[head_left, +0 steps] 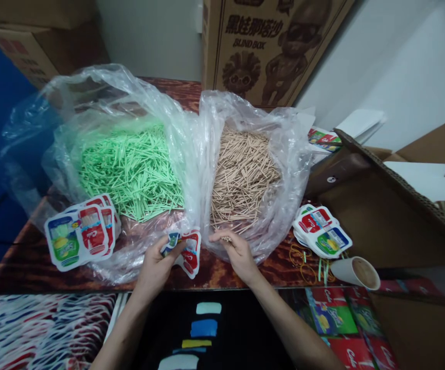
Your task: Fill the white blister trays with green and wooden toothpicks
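Item: printed packet (190, 253), lower centre, gripped in my left hand (155, 267); I judge it light, flexible, best held at edges. My right hand (239, 253) pinches thin tan sticks (241, 177) at centre.

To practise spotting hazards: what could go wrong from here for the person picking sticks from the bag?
1. The right hand pinches tan sticks at the slack mouth of the clear bag, the left hand busy holding a packet; loose ones might spill onto the table.
2. The paper cup lies tipped near the table's edge and could roll off.
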Available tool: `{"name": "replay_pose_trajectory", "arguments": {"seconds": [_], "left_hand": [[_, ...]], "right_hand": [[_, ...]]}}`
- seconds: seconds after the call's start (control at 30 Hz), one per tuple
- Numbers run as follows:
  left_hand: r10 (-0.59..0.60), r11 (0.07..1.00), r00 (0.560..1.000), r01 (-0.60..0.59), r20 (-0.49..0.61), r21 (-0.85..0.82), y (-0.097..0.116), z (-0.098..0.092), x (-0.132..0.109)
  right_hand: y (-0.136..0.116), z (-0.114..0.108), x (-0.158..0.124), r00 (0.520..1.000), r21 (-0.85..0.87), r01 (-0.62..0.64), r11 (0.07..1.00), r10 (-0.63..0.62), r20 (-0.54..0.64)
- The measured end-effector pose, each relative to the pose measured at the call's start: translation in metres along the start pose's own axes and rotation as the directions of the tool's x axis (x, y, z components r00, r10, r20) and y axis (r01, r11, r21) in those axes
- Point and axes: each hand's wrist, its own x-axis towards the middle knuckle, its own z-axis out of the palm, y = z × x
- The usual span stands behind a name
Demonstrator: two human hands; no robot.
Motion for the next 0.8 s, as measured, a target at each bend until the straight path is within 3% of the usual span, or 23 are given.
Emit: {"name": "replay_pose_trajectory", "arguments": {"seconds": [0.5,0.7,0.8], "left_hand": [[0.041,0.998,0.998,-0.043,0.045,0.047,-0.008,-0.008,-0.004],[0.088,0.988,0.992,-0.098,0.086,0.118,-0.001,-0.001,-0.005],[0.116,0.980,0.982,-0.137,0.149,0.143,0.000,0.008,-0.003]], "right_hand": [[-0.007,0.007,0.000,1.000,0.020,0.000,1.000,0.000,0.004],[-0.009,0.006,0.000,1.000,0.046,-0.002,0.999,0.002,0.004],[-0.020,0.002,0.010,0.997,0.135,-0.018,0.991,0.028,-0.069]]}}
